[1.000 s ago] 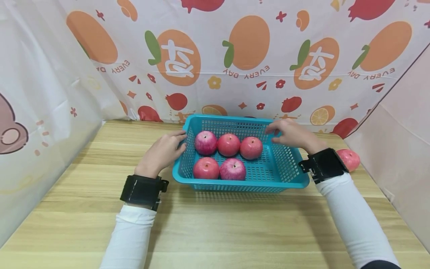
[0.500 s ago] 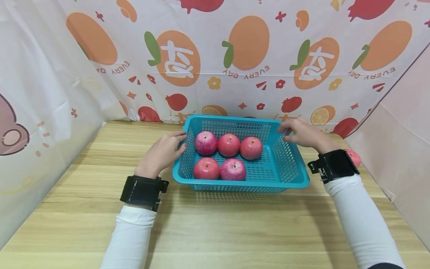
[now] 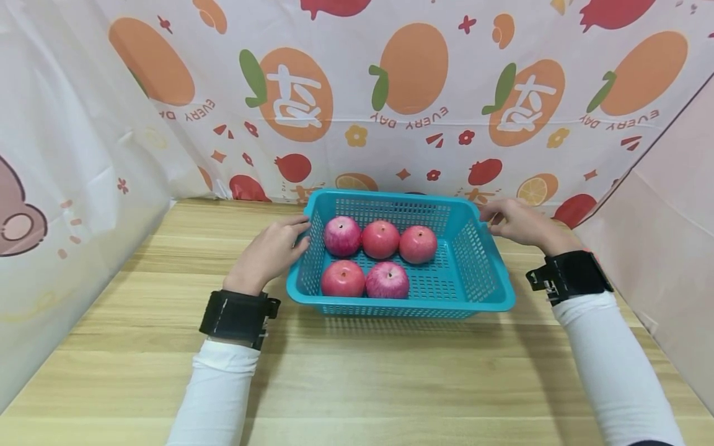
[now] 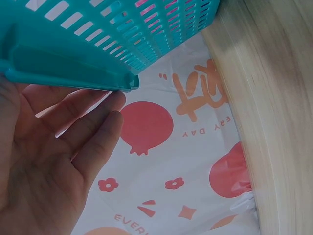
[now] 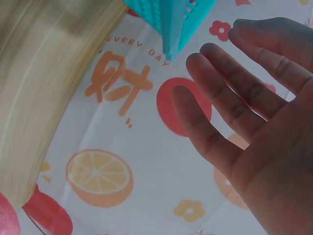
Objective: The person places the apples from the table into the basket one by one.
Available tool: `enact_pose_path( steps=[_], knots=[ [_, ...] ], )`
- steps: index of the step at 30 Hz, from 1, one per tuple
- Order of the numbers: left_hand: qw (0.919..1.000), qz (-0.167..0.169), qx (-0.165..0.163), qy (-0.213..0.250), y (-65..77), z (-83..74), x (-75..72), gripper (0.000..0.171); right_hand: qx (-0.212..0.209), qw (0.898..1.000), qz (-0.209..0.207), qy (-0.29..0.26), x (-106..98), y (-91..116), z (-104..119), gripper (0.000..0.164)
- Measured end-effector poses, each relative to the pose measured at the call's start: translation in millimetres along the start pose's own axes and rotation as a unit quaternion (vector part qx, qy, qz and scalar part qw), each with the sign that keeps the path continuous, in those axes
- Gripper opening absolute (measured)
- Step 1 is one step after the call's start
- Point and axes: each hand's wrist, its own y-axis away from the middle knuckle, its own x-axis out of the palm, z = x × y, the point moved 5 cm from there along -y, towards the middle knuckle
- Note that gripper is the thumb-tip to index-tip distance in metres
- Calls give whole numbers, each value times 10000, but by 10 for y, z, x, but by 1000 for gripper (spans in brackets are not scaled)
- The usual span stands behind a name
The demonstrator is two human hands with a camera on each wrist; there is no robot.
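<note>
A turquoise plastic basket (image 3: 413,304) with perforated walls holds several apples. Three apples, with a red apple (image 3: 380,240) in the middle, line its back; two more, including a streaked pinkish apple (image 3: 387,280), sit in front. At the basket's left rim is my left hand (image 3: 268,255), its fingertips right against the edge. The left wrist view has those fingers (image 4: 93,129) extended under the rim (image 4: 68,82). My right hand (image 3: 521,224) hovers by the back right corner, holding nothing. Its fingers (image 5: 230,105) are spread and apart from the basket in the right wrist view.
Another apple (image 5: 7,218) lies at the right side of the wooden table (image 3: 357,378), mostly hidden behind my right wrist in the head view. A fruit-printed cloth (image 3: 346,68) hangs directly behind the basket; pale cloth (image 3: 67,161) also closes in the left side.
My right hand has moved right, from over the inside of the basket to its right rim. My left hand, the basket and the apples in it have stayed in place.
</note>
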Motion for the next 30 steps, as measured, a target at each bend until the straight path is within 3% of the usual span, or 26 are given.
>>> enact_pose_path(
  steps=[30],
  knots=[
    [10000, -9, 28, -62, 14, -2, 15, 42, 630, 9979, -90, 115, -81, 245, -488, 21]
  ],
)
